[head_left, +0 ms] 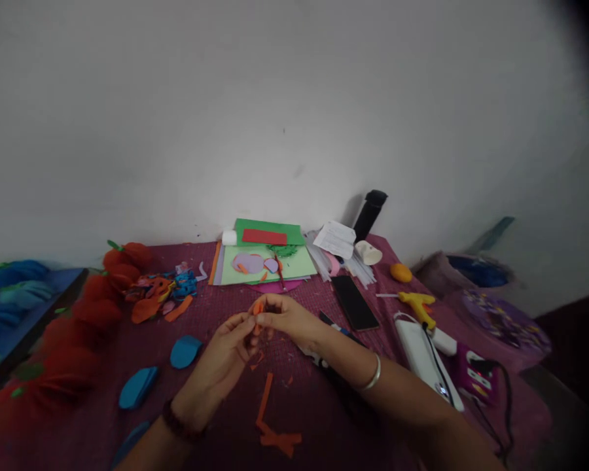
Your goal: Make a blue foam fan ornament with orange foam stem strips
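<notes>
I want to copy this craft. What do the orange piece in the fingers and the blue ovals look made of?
The orange piece: likely thin paper or foam, matte, no gloss, pinched between the fingers. The blue ovals: flat, matte cut sheet, paper or foam; too blurred to tell which.

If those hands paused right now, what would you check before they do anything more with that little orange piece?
1. Grip on orange piece by left hand and right hand: ok, both pinch it.
2. Fold or shape of the piece: cannot tell, too small.
3. Spare orange strips on the table, close to the hands: ok.
4. Gap between glue gun and hands: ok, it lies apart.
5. Gun hot or cold: cannot tell.
</notes>
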{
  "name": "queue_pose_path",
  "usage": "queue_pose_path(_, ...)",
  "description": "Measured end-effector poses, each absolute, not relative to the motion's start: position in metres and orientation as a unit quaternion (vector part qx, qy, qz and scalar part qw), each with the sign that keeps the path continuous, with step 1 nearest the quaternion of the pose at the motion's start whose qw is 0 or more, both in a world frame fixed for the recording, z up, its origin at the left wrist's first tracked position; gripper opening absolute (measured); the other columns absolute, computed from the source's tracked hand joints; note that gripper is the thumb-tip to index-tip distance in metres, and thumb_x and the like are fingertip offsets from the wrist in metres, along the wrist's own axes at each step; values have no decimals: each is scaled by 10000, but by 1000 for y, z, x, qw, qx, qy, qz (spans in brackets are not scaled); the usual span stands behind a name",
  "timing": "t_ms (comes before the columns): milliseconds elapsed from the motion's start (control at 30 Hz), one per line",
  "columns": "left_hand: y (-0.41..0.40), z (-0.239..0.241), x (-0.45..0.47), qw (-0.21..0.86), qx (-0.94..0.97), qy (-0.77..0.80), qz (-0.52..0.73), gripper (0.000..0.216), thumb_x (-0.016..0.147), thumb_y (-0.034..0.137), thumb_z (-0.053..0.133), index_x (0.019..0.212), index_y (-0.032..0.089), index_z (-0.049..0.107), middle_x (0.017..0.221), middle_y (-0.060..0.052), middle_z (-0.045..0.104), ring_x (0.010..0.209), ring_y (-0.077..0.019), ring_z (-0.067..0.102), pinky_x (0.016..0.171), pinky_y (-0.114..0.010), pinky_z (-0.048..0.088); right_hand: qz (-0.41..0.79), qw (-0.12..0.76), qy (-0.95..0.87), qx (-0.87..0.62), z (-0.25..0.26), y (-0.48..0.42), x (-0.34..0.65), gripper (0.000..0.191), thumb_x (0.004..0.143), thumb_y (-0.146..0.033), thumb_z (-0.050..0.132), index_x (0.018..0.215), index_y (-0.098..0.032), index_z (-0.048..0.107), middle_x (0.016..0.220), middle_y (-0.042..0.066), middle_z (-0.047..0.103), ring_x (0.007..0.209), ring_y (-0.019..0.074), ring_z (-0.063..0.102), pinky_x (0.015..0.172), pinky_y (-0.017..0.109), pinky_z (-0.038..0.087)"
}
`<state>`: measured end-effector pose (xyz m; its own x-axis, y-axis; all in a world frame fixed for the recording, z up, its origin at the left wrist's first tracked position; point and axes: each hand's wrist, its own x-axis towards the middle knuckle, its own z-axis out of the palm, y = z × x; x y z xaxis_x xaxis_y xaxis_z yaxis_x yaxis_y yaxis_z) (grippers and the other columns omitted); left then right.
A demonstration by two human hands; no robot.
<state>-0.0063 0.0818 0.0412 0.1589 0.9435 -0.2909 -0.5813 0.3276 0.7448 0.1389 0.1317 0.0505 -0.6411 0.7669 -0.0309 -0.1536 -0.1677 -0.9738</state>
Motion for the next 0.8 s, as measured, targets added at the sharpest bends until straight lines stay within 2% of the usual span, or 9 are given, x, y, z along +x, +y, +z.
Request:
queue_pose_path(167,95,39,-9,725,197,354,557,244,619,268,829,733,137,658,596,31,582,538,-55,525,519,-153,438,769,291,-513,-246,41,156,135,314,734,-381,726,894,-148,589,730,-4,634,599,87,574,546,196,417)
queue_pose_path(300,100,27,1,722,204,360,555,198,682,266,787,730,134,648,644,19,605,541,-48,520,506,-149,431,753,277,-520,-292,34,165,140,143,818,-275,596,878,-147,579,694,-14,607,569,82,549,558,201,418)
queue_pose_path(400,96,14,15,715,188,405,538,196,694,263,768,771,155,624,673,15,628,539,-67,544,494,-170,445,609,262,-646,-378,30,159,148,72,833,-156,492,825,-154,563,671,-17,572,578,94,528,578,216,395)
queue_pose_path(500,88,5,27,722,178,439,504,234,683,283,751,818,172,596,634,24,613,531,-94,559,499,-202,465,361,209,-806,-421,30,148,158,93,805,-111,503,788,-160,580,741,15,589,677,123,521,628,242,354)
queue_pose_path(567,83,2,30,725,189,463,474,227,695,325,715,784,174,571,603,29,586,485,-90,521,444,-195,421,288,175,-846,-414,30,147,163,98,814,-118,508,778,-160,588,744,20,594,685,127,511,625,245,327)
queue_pose_path(700,68,4,25,724,261,539,341,287,792,475,541,800,188,555,508,59,494,355,-79,367,341,-207,256,350,183,-812,-430,21,166,162,160,872,-190,489,748,-160,586,664,-13,572,604,105,488,572,223,300)
queue_pose_path(800,59,13,13,686,398,558,244,371,847,526,406,687,202,492,463,66,411,389,-94,342,387,-230,242,404,200,-778,-437,5,189,153,196,858,-205,515,682,-152,584,620,-26,548,583,99,468,565,212,308)
